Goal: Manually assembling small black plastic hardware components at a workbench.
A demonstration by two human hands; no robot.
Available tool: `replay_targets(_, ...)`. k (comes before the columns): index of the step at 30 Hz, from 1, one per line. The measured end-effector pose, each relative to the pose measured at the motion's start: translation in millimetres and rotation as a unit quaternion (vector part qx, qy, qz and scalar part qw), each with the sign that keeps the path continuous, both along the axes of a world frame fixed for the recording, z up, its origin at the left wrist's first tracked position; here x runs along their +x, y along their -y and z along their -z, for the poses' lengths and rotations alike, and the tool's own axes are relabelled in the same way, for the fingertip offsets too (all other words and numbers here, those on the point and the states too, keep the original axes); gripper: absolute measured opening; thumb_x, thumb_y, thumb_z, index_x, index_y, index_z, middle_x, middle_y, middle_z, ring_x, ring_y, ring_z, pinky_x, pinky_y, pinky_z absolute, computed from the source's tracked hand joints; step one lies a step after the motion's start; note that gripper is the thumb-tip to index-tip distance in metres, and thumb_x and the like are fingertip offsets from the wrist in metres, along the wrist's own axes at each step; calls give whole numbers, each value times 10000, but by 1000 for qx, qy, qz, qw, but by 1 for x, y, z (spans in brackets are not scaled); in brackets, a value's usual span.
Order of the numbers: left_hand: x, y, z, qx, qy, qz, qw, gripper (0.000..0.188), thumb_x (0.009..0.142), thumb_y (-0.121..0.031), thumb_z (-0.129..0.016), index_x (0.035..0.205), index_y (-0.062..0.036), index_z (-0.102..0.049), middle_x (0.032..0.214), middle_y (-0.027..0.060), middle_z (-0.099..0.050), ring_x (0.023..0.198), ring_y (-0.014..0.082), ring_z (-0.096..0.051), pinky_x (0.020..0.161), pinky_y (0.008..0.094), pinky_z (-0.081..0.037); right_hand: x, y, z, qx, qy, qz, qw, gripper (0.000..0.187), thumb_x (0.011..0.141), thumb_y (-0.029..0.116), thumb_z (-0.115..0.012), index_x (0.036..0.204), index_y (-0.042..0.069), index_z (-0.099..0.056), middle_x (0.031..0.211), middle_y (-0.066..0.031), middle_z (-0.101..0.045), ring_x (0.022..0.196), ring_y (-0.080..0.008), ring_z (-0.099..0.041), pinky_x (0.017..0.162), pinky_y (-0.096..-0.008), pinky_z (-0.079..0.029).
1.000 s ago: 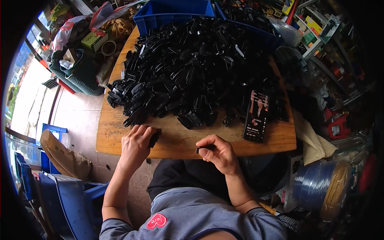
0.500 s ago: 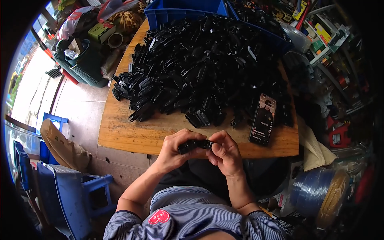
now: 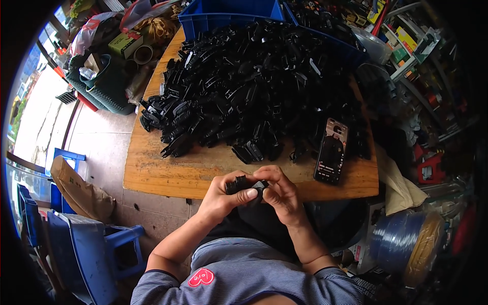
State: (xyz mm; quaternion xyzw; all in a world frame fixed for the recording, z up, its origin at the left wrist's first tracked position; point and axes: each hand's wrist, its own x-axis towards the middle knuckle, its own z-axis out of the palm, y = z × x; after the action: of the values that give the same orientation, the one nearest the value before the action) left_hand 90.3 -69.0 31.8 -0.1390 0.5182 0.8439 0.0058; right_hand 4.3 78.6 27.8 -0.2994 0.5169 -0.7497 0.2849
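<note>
A black plastic part (image 3: 235,186) is held between my two hands, just off the table's front edge. My left hand (image 3: 218,197) wraps round it from the left, its thumb pressed on the part's right end. From the other side, my right hand (image 3: 282,195) grips that end with bent fingers and thumb. The part's exact kind I cannot make out. Beyond my hands, a large pile of similar black plastic parts (image 3: 239,91) covers much of the wooden table (image 3: 157,173). A phone (image 3: 332,151) with its screen lit lies to the right of the pile.
Blue crates (image 3: 231,23) stand behind the pile, one holding more black parts. At the left are a blue stool (image 3: 124,246) and a dark green basket (image 3: 109,89). A wrapped blue roll (image 3: 394,241) sits at the lower right, below cluttered shelves (image 3: 414,56).
The black part has turned in my hands. My left thumb now lies across its right end, and my right fingers have curled over it. The head view has shifted slightly.
</note>
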Motion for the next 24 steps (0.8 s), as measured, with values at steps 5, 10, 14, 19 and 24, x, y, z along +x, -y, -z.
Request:
replay_targets(5,-5,-6,1,-153,-85,29,984,390,695,-154,-771,992,24,-592,877,30,-614,815,109,-586,740,247,-468,-4,2,5,81,-270,120,952,280,799,241,-682,951,43,-556,961,-105,-532,868,-193,-528,730,-285,-441)
replay_targets(10,3,15,-7,-90,21,-15,996,346,724,-173,-743,976,3,-585,852,80,-647,747,131,-612,623,237,-485,-30,-3,-6,247,-510,271,778,404,805,283,-650,1114,42,-553,1110,-132,-521,975,-291,-504,828,-363,-426)
replay_targets(14,-66,68,-33,9,-26,-95,995,332,786,-219,-675,1031,-28,-557,909,76,-633,836,166,-614,686,299,-506,-42,-18,9,411,-514,257,708,361,813,180,-613,1136,36,-542,1204,-142,-469,1034,-330,-457,890,-414,-399)
replay_targets(19,-223,188,-122,-220,-196,-170,940,273,843,-222,-578,1042,-35,-577,926,95,-620,833,161,-599,731,289,-493,-39,-13,16,329,-494,239,768,247,794,65,-609,1035,18,-584,1089,-118,-536,964,-302,-509,818,-379,-445)
replay_targets(24,-255,193,-141,-425,-252,-267,828,486,765,-295,-601,1180,-55,-517,1056,104,-552,986,199,-492,841,346,-383,-49,-18,16,293,-493,233,785,236,787,11,-605,1021,-7,-583,1038,-112,-563,918,-284,-538,788,-350,-462)
